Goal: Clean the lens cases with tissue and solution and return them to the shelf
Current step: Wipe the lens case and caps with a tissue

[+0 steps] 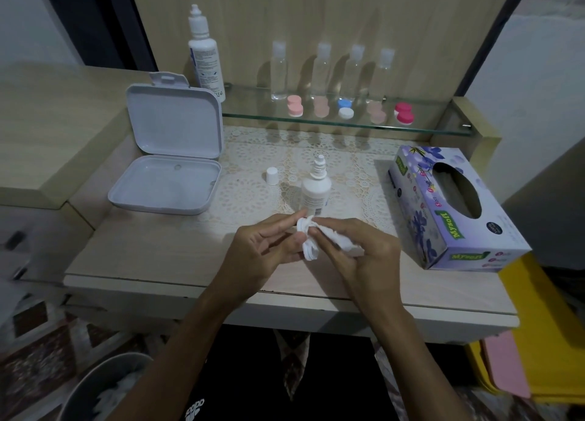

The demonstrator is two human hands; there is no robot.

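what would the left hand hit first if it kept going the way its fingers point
Probably the small solution bottle: the left hand points up and right, and the bottle stands just beyond its fingertips, though depth is unclear.

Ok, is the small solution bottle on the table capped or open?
Open. The small solution bottle stands upright with its nozzle bare; a white cap sits apart on the table to its left.
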